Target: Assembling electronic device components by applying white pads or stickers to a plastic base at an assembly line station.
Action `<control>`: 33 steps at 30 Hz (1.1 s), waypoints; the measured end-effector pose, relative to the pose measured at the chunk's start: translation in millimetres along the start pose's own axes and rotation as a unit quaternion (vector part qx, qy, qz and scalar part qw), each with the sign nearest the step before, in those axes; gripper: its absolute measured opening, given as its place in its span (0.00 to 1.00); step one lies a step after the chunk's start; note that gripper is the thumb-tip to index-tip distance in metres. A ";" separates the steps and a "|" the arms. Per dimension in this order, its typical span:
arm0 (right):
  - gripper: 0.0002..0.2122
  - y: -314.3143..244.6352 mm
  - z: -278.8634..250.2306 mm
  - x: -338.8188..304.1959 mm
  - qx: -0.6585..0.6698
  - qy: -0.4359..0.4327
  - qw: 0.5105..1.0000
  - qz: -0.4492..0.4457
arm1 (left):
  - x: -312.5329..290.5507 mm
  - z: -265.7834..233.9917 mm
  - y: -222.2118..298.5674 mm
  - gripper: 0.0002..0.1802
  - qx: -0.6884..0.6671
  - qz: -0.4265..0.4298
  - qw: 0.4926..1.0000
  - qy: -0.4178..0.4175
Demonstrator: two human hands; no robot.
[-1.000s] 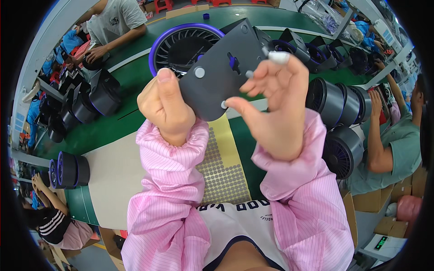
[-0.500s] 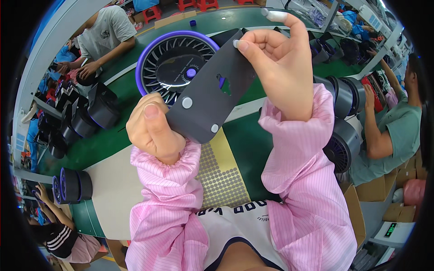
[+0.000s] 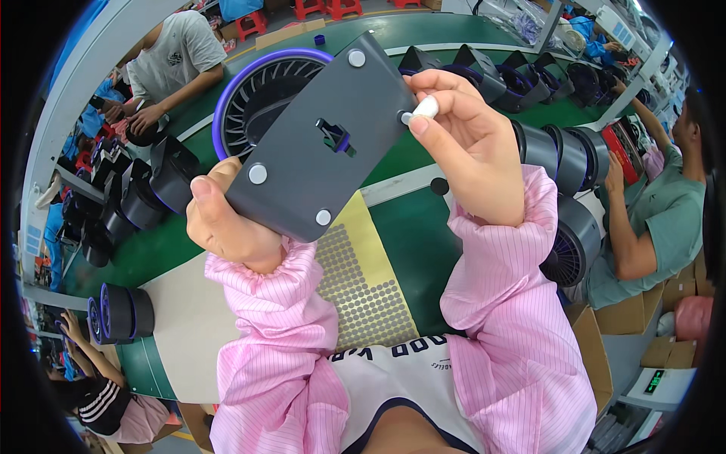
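Note:
A dark grey fan [image 3: 302, 181] with a purple rim is tilted up in front of me. Its flat base faces me, with a cut-out in the middle and pale round pads at its corners. My left hand [image 3: 231, 227] is closed on the base's lower left edge. At the right corner, the thumb and forefinger of my right hand [image 3: 469, 140] pinch a round pad [image 3: 406, 116] against the base. White covering wraps that forefinger's tip. Below the fan lies a yellow backing sheet [image 3: 370, 250] bearing rows of grey round pads.
Beige board [image 3: 193, 325] lies on the green table [image 3: 412, 242] at left. More fans [image 3: 575, 242] stand to the right, others [image 3: 136, 197] to the left and along the back. A small dark disc [image 3: 439, 186] lies near my right wrist. Co-workers sit at both sides.
The fan has turned so its base faces me more fully, showing pads at the upper and right corners. My right hand has moved down from the base's top end to its right corner.

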State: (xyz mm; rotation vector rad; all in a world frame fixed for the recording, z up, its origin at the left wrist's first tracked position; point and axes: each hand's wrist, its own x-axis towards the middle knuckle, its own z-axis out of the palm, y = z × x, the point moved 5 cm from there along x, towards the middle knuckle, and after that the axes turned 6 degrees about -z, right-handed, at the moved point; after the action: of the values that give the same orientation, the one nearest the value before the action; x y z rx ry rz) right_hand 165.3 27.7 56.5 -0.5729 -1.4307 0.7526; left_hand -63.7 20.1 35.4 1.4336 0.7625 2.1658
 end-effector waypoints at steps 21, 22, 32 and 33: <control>0.04 4.9 -2.7 0.9 -0.044 0.013 0.999 -0.015 | -5.5 1.6 -4.4 0.26 0.018 0.014 1.000 -0.008; 0.05 4.9 -4.7 0.8 -0.068 0.032 0.997 -0.033 | -6.0 10.6 -5.0 0.26 0.016 0.013 1.000 -0.009; 0.14 77.4 43.0 -131.9 -0.400 -0.261 0.878 0.029 | 24.8 26.5 -92.2 0.25 0.044 -0.120 0.984 0.128; 0.15 78.4 53.7 -156.8 -0.394 -0.317 0.862 0.041 | 30.5 29.1 -125.9 0.26 0.028 -0.168 0.978 0.124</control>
State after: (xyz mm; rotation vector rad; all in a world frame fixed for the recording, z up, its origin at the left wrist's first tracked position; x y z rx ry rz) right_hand 105.5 -44.0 -101.3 -1.0773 -2.3713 0.3932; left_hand -41.4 140.2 -16.7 0.9807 1.0767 2.0874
